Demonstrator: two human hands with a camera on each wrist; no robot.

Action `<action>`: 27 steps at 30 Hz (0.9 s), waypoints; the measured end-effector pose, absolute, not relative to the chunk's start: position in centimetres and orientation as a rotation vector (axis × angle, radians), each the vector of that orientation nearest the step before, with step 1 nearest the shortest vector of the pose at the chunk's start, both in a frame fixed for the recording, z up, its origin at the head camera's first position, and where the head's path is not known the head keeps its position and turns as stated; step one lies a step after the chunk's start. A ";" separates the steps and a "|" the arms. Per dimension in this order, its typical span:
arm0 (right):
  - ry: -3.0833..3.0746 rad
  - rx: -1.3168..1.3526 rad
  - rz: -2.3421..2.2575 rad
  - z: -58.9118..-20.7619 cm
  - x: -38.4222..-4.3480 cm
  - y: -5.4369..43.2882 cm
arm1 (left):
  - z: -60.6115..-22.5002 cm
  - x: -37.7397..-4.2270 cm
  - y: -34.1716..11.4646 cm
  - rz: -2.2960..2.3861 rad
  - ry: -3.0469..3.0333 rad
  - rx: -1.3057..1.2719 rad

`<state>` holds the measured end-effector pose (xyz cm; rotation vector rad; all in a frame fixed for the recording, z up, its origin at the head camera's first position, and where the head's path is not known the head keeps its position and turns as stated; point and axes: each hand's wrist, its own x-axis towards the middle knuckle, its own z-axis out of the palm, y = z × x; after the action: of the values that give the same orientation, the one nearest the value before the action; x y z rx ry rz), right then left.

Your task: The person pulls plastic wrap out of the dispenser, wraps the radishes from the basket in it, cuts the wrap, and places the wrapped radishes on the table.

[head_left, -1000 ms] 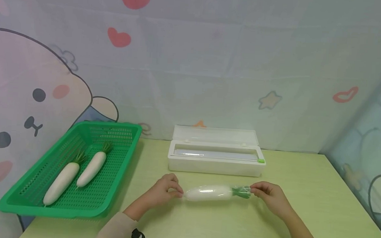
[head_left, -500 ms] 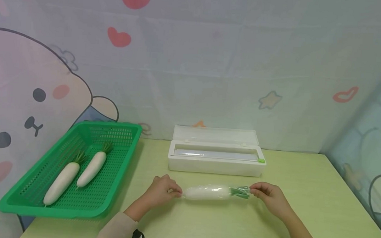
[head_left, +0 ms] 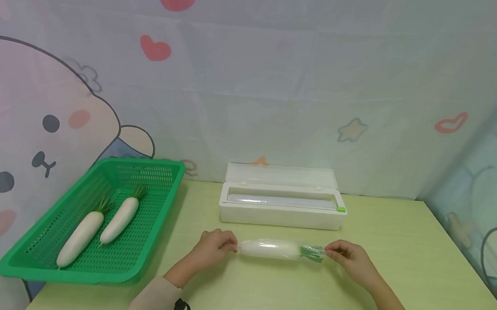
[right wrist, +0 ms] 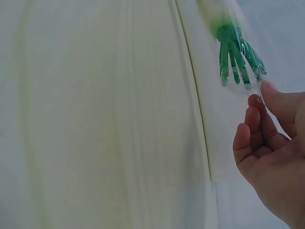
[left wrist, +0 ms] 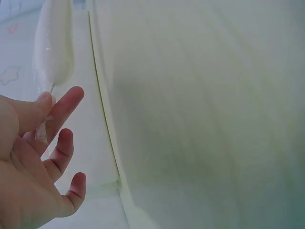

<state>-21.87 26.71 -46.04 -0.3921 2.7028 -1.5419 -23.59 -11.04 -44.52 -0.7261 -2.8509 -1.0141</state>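
Note:
A white radish with cut green tops, wrapped in clear cling film, is stretched level between both hands in front of the white box. My left hand pinches the twisted film end by the root tip between thumb and index finger, and its other fingers are loosely bent in the left wrist view. Past the green tops, my right hand pinches the opposite film end between thumb and fingertip. In the right wrist view the film is gathered to a narrow point at that thumb.
Behind the hands stands a white cling film box, lid raised, a roll inside and a green slider at its right end. At left, a green basket holds two unwrapped radishes. A printed cloth hangs behind the table.
The wrapped radish has shifted slightly left and away from the person, both hands moving with it. Its green tops look turned a little. Both hands keep their pinch on the film ends.

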 end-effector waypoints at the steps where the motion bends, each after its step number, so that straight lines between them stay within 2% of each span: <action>1: 2.707 -0.391 -1.537 -46.0 -21.8 26.8 | -44.5 -23.6 -10.9 -1.006 -2.847 -0.718; 9: 2.685 -0.361 -1.576 -45.5 -21.0 27.7 | -44.6 -23.6 -9.8 -0.810 -2.784 -0.641; 27: 2.821 -0.296 -1.562 -44.9 -20.0 29.6 | -44.5 -23.1 -7.1 -0.706 -2.852 -0.793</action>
<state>-20.03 29.63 -44.91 -0.2957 2.8211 -1.5622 -23.09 -7.09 -44.51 -0.7932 -2.8521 -0.7064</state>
